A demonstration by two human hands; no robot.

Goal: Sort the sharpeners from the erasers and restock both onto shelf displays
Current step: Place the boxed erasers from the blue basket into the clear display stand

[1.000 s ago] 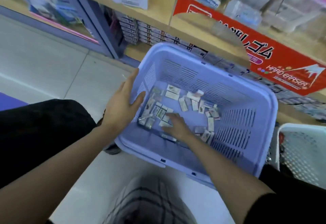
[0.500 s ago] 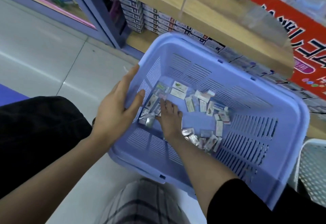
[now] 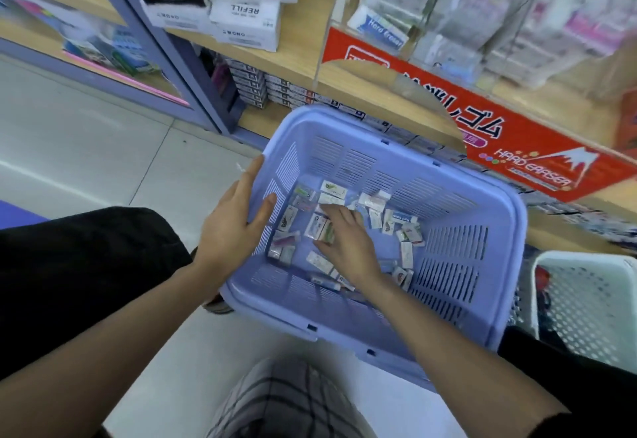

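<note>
A lilac plastic basket [image 3: 462, 313] sits tilted in front of me, with several small wrapped erasers and sharpeners [image 3: 389, 220] scattered over its floor. My left hand [image 3: 234, 227] grips the basket's left wall, thumb inside and fingers over the rim. Inside the basket, my right hand [image 3: 348, 241] lies palm down on the packets, fingers spread over a white packet [image 3: 315, 225]. I cannot tell whether it holds any packet.
A wooden shelf [image 3: 303, 48] runs behind the basket with white refill boxes [image 3: 246, 22], a clear eraser display [image 3: 448, 17] and a red eraser sign [image 3: 499, 134]. A white perforated basket [image 3: 593, 303] stands at right. Grey floor lies to the left, my knees below.
My right hand has slid from the basket's near left floor toward its middle, over other packets. The view has tipped up toward the shelf. The left hand keeps its grip.
</note>
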